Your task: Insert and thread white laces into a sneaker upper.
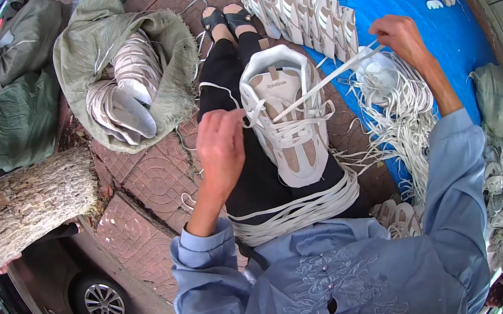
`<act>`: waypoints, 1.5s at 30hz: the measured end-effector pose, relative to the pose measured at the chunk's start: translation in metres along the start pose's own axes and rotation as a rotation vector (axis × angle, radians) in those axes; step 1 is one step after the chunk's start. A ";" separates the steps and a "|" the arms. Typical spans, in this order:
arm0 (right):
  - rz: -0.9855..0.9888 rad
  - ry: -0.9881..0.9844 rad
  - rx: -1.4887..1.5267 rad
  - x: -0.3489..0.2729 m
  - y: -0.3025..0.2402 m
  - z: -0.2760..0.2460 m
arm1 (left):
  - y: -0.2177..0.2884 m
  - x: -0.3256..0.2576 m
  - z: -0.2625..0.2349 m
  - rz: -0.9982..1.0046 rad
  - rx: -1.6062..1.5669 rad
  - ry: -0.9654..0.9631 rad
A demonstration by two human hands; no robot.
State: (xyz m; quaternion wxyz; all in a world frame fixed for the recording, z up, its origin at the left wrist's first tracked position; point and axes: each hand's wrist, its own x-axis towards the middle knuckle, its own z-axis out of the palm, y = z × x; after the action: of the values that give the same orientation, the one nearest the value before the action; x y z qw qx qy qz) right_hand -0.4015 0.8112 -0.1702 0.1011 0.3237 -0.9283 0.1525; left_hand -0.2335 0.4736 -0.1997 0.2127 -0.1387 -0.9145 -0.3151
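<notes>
Tho grip unclear, L hand (221, 145) nr shoe (297, 150); R hand (400, 38) w/ lace (337, 72) pinched, end indistinct.

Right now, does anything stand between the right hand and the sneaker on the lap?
Nothing visible blocks the way: only pale lace strands run between the right hand and the sneaker, with the blue sheet partly behind them.

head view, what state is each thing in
Shoe: only partly laced
White lace: stretched straight
Right hand: closed on the white lace
Left hand: curled beside the shoe, grip unclear
Sack: open, shoe uppers inside
Lace pile: tangled
Lap laces: draped in loose strands
Blue tarp: spread out
</notes>
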 end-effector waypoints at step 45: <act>-0.250 0.048 0.316 -0.017 -0.172 0.058 | -0.148 0.056 -0.159 -0.660 -0.308 -0.372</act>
State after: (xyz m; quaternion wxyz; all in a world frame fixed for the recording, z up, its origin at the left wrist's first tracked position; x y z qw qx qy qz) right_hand -0.2851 0.6726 -0.1915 0.0893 0.4448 -0.8427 0.2900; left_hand -0.2916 0.2658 -0.1367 -0.0924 0.0774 -0.8748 -0.4693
